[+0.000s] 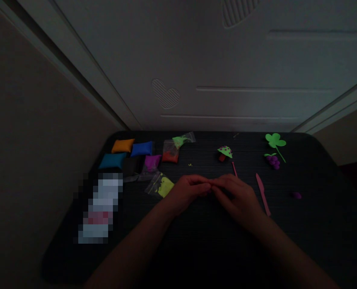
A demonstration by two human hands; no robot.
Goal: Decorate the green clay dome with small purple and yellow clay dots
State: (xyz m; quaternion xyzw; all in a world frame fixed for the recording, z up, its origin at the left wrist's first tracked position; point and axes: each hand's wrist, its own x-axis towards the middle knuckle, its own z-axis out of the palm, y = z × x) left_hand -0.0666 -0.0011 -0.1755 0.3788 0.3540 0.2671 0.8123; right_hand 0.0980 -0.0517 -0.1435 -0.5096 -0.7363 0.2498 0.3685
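Over the middle of the dark table, my left hand and my right hand meet with their fingertips pinched together. Whatever lies between the fingers is too small or hidden to make out. Just left of my left hand is a clear zip bag with yellow clay, partly covered by the wrist. Tiny yellow crumbs lie beyond the hands. A thin pink stick tool pokes out behind my right hand, and a pink plastic knife rests to its right.
A green-capped clay mushroom, green clover, purple grapes and purple lump are beyond or right. Orange, blue, teal, purple, red and green clay packets lie left. A white door stands behind.
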